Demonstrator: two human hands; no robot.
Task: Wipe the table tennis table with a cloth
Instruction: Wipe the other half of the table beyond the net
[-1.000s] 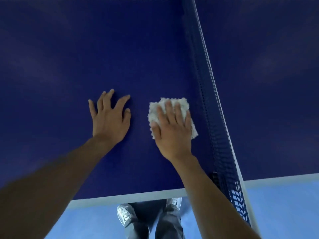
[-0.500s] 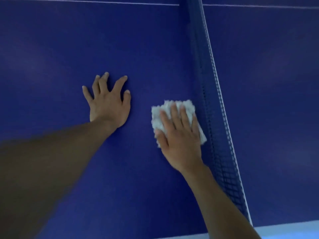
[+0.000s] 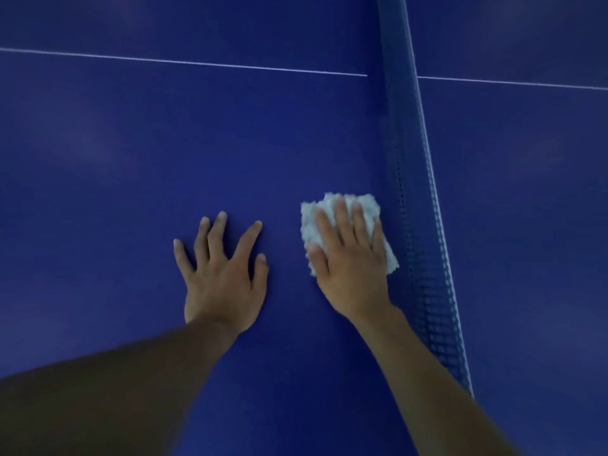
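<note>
A person's 2 bare hands lie flat on a dark blue desk (image 3: 115, 176) marked for table tennis, seen from a head-worn camera looking down. The right hand (image 3: 352, 268) presses a small white cloth (image 3: 370, 204) against the surface. Its 4 fingers lie straight and close together across the fabric, with the thumb at the cloth's left edge and nothing curled around it. The cloth, fluffy and bunched into a rough square, sits just beside the foot of the blue net (image 3: 424, 258); whether its right edge touches the mesh cannot be told. The left hand (image 3: 223, 281) rests palm-down on the bare surface to the left of the cloth, apart from the right hand, fingers spread wide and holding nothing. A thin white line (image 3: 184, 62) crosses the desk beyond both hands and runs to the net. Both forearms are bare and reach in from the bottom edge.
</note>
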